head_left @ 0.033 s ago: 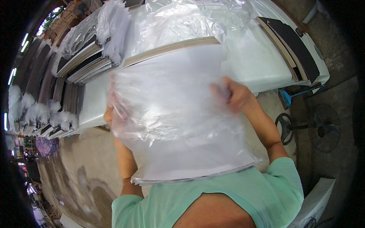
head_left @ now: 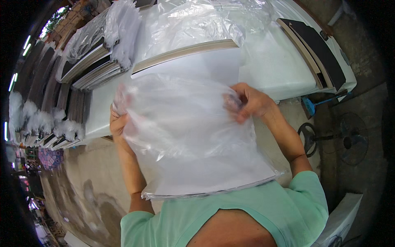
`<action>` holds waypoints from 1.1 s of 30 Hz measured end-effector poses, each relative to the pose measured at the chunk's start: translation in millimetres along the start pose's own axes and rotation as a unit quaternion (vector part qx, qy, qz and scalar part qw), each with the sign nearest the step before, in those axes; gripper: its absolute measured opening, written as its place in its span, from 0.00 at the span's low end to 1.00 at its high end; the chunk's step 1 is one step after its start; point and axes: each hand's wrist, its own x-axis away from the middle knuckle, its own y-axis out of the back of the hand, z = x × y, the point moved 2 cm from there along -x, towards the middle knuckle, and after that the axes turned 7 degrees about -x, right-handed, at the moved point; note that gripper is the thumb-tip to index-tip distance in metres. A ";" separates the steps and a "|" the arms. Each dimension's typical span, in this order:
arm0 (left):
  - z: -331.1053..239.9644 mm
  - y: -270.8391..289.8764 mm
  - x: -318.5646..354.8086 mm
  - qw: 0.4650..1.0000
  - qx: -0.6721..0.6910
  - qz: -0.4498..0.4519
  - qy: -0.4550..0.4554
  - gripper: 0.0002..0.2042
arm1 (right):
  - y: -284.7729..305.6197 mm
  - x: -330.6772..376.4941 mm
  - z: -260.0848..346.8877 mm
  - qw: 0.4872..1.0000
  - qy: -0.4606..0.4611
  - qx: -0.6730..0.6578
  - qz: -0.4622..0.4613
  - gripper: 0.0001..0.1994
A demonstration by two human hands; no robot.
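A clear plastic bag [head_left: 185,119] covers the near part of a wide stack of white-faced sheets or boards [head_left: 189,64]. Its near end rests against my green shirt, and the stack's far end shows bare on the table. My left hand [head_left: 119,117] is closed on the bag's left edge, fingers partly behind the film. On the other side, my right hand [head_left: 251,103] pinches the bag's right edge, its fingertips a little blurred. Between my hands the film is loose and wrinkled.
Crumpled clear plastic [head_left: 193,24] lies at the table's back. Stacked dark boards with plastic [head_left: 88,66] stand at the left; black boards [head_left: 317,53] lie on the table's right end [head_left: 284,74]. A fan [head_left: 349,140] and a blue broom [head_left: 309,106] are at the right.
The bag's far edge has shifted slightly nearer to me, baring more of the white surface. My right hand has moved a little left, and more of my left hand shows.
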 end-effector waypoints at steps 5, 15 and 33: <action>6.1 -4.3 0.3 0.971 -0.225 -0.083 0.018 0.21 | -4.3 -7.9 44.2 0.853 0.176 0.385 -0.306 0.23; -13.6 -18.1 0.1 0.894 -0.283 -0.270 -0.219 0.24 | -44.9 17.8 35.3 0.663 0.321 0.568 -0.367 0.16; 244.6 35.4 89.4 0.856 0.429 -0.135 0.254 0.27 | 73.5 74.2 -122.9 0.919 -0.203 0.116 -0.317 0.16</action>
